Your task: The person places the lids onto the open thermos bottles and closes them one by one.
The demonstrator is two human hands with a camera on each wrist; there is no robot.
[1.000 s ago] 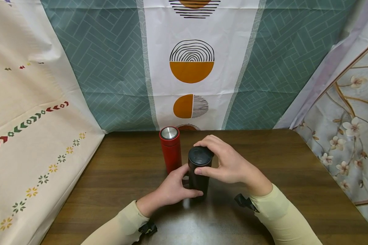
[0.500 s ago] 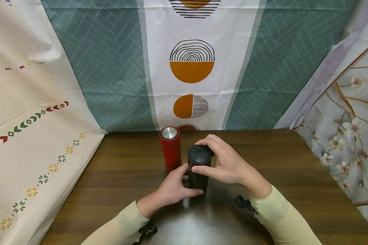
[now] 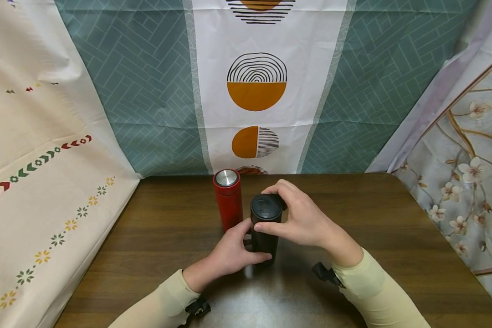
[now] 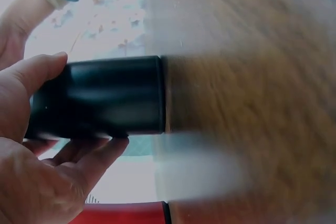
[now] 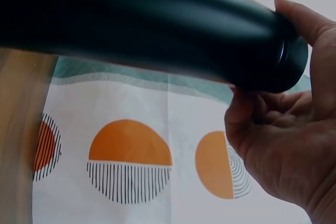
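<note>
A black flask [image 3: 264, 234] stands upright near the middle of the table, its dark round lid [image 3: 266, 207] uppermost. My left hand [image 3: 232, 249] grips the body from the left, thumb on the near side; the left wrist view shows its fingers round the far side of the black wall [image 4: 105, 98]. At the top, my right hand [image 3: 301, 216] holds the lid end between thumb and fingers, as the right wrist view also shows at the rounded end [image 5: 286, 61]. Just behind and to the left stands a red flask [image 3: 228, 205] with a silver top, partly hidden by my left hand.
The brown wooden table [image 3: 168, 218] ends at a teal and white patterned cloth [image 3: 156, 114] hanging behind it. A cream embroidered cloth [image 3: 45, 182] hangs at the left, a floral one [image 3: 455, 196] at the right.
The black flask's top has shifted slightly left and away from me, with my right hand and thumb going along. My left hand and the red flask have kept their places.
</note>
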